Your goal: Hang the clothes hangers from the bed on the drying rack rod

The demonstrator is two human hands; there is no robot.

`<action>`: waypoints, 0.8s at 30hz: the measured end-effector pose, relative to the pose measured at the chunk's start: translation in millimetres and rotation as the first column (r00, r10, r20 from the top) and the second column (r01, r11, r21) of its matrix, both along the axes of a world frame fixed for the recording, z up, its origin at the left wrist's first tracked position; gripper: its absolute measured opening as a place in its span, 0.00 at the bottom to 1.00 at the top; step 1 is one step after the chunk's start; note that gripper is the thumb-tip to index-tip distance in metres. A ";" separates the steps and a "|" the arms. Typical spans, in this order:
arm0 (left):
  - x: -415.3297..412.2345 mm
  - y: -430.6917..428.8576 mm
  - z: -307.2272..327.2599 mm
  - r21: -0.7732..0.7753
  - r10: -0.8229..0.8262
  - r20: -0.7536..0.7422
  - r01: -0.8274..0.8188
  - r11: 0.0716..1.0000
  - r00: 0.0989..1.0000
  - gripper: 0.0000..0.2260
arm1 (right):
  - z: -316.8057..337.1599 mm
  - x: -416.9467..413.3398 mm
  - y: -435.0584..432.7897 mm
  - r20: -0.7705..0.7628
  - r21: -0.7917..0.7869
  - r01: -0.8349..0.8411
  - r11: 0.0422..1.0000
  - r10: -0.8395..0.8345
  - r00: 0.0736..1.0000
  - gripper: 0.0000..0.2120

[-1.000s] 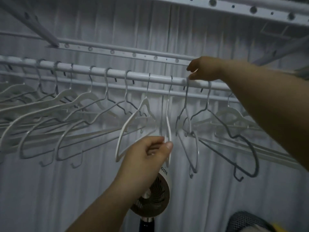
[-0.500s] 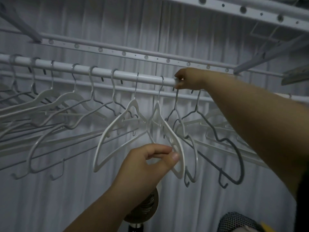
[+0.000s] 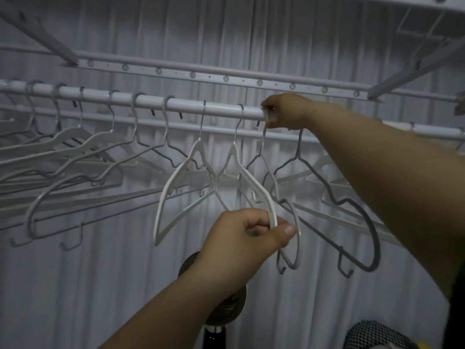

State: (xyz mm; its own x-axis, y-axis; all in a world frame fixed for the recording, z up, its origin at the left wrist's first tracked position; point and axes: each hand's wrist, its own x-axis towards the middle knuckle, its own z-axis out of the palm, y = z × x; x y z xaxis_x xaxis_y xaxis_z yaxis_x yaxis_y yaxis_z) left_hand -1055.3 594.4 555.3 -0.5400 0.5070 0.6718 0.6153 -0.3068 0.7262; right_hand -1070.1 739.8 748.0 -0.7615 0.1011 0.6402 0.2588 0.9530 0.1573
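Overhead, mostly: a pale pleated curtain [image 3: 251,28] fills the far wall. Across it runs the drying rack rod [image 3: 176,105], with a perforated rail [image 3: 226,78] just beyond and above.

A row of hangers [image 3: 75,157] crowds the left stretch of the rod, hooks over the top and bodies fanned and overlapping. Looks like most of the job is already up; the bed is out of view, so I can't tell what remains there.

A fan [image 3: 226,306] stands low at centre, partly hidden by the left forearm.

Hands are well apart, one high and one low.
- Right hand [image 3: 286,112]: up at the rod, fingers curled over it and pinching the hook of a light grey hanger [image 3: 294,248]. Likely seating the hook or steadying it on the rod.
- Left hand [image 3: 241,238]: below, thumb and fingers clamped on the lower arm of a white hanger [image 3: 251,182] whose hook is already over the rod, just left of the right hand. Probably held to stop it swinging and to keep it clear of the grey one, since the two bodies cross there.

A dark grey hanger [image 3: 372,222] hangs to the right, under the right forearm.

Risk, as I judge it: snagging where the hangers cross.
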 end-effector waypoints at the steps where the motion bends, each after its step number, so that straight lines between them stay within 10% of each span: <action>1: 0.2 -2.3 -1.0 0.004 -0.001 0.011 0.001 1.000 1.000 0.08 | -0.4 0.4 1.0 -0.004 -0.001 -0.002 1.000 0.002 1.000 0.24; 24: -7.3 -39.1 -5.4 0.053 0.163 0.029 -0.164 0.985 0.986 0.06 | 0.3 3.6 7.2 -0.017 -0.051 -0.044 0.998 0.043 0.999 0.26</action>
State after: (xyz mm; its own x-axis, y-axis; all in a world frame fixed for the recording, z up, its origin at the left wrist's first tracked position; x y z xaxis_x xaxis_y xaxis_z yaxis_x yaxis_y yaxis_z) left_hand -1062.7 555.3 549.9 -0.6289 0.3732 0.6821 0.6430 -0.2436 0.7261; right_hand -1066.5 747.0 748.4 -0.7555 0.1008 0.6474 0.2187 0.9702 0.1042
